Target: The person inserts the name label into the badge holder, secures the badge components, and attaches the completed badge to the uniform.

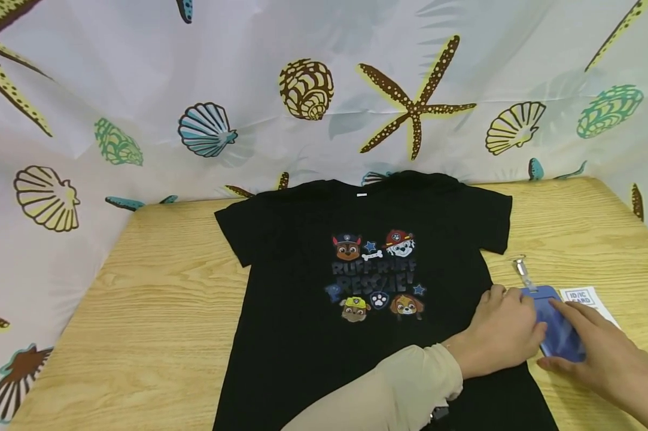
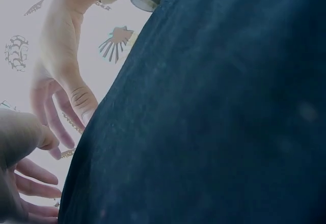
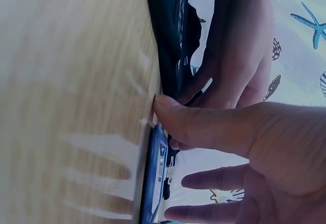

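A blue ID badge holder lies on the wooden table beside the right edge of a black T-shirt. Its metal clip points toward the back. My left hand is over the shirt's edge, its loosely bent fingers beside the holder's left side. From the right, my right hand reaches the holder with fingers extended. In the right wrist view, that hand's thumb is by the holder's near corner, its other fingers spread apart. The left wrist view shows both hands past the dark shirt, which hides the holder.
A white paper printed "ID/IC CARD" lies partly behind the holder and right hand. The shirt is spread flat, cartoon dog print facing up. Behind the wooden table hangs a cloth with shells and starfish.
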The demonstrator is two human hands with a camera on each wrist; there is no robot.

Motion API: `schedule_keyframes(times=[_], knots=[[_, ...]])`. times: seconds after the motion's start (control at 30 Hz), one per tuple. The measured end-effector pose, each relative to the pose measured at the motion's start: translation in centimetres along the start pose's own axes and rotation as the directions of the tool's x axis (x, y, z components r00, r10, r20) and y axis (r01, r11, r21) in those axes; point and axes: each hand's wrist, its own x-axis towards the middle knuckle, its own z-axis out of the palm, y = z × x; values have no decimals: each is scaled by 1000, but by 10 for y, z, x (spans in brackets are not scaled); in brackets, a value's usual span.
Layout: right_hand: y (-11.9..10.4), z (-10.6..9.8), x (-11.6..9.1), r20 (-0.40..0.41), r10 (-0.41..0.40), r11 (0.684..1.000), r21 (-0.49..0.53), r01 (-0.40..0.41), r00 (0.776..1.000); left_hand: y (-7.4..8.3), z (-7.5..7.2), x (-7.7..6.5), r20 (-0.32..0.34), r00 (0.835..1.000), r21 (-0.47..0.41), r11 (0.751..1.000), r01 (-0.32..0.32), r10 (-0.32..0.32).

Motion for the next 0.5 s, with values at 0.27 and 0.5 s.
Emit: schedule_keyframes(times=[0.27,0.5], knots=[[-1,-3,1,45,46,999,8,-46,998,4,5,4,-36,999,-11,999,33,-34],[1,-6,1,29,64,998,-20,-64,998,9,8,6,-28,998,-46,997,61,-62]])
